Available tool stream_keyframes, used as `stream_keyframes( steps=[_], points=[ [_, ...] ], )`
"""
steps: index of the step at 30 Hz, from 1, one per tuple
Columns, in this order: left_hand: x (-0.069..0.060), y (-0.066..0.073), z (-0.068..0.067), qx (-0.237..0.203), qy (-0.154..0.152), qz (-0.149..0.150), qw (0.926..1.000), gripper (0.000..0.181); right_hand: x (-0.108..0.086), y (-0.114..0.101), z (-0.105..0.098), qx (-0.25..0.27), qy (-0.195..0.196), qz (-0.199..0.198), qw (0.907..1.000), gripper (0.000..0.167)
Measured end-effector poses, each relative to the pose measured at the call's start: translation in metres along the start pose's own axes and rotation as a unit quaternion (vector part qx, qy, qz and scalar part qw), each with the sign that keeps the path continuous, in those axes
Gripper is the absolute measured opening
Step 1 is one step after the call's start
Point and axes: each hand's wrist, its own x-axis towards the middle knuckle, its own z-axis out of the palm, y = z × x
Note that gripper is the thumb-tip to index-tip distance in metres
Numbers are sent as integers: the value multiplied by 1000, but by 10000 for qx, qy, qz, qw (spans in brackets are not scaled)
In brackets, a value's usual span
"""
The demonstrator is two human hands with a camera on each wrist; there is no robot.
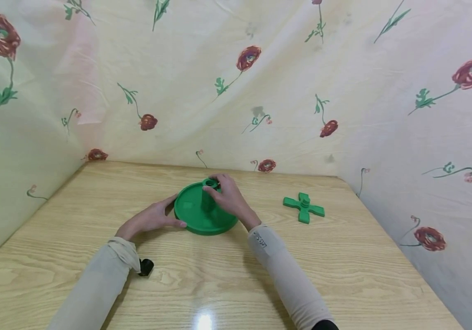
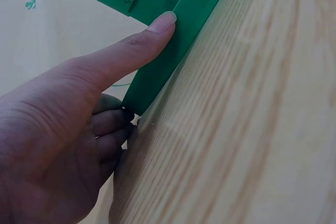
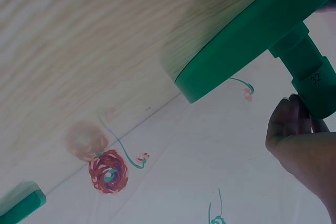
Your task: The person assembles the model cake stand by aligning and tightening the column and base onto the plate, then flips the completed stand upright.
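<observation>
Two-handed, I steady the round green tray [image 1: 187, 211] at twelve o'clock on the worktop [image 1: 202, 279], left hand [image 1: 153, 217] curled around its edge, right hand [image 1: 231, 197] pinching the hollow green post [image 1: 208, 200], probably seating it; next calls for firm pressing, then the green cross [image 1: 304, 207] at three o'clock.

Head cam: above the near side of the worktop [image 1: 219, 284], facing forward and down toward the flowered cloth [image 1: 186, 82]; widest, farthest off. Left wrist: close in, low, looking past the left hand [image 2: 63, 119], rolled sideways. Right wrist: also close, past the right hand [image 3: 310, 156], rolled nearly upside down. All three share the green dish [image 1: 190, 208] and its post [image 1: 208, 201].
</observation>
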Motion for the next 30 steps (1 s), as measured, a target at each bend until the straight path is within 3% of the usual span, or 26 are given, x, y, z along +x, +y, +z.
stream_keyframes(
  steps=[6, 11, 17, 30],
  points=[
    [-1, 1, 1, -65, -7, 14, 10000, 109, -3, 3, -3, -7, -110, -18, 9999, 49],
    [-1, 1, 1, -60, 29, 39, 10000, 109, -8, 12, -18, 82, -76, -99, 9999, 51],
    [-1, 2, 0, 48, 96, 64, 9999, 109, -20, 33, -54, -90, 214, -126, 9997, 48],
    [-1, 3, 0, 79, 94, 83, 9999, 110, -68, 91, -143, -475, 901, 508, 9935, 50]
  ],
)
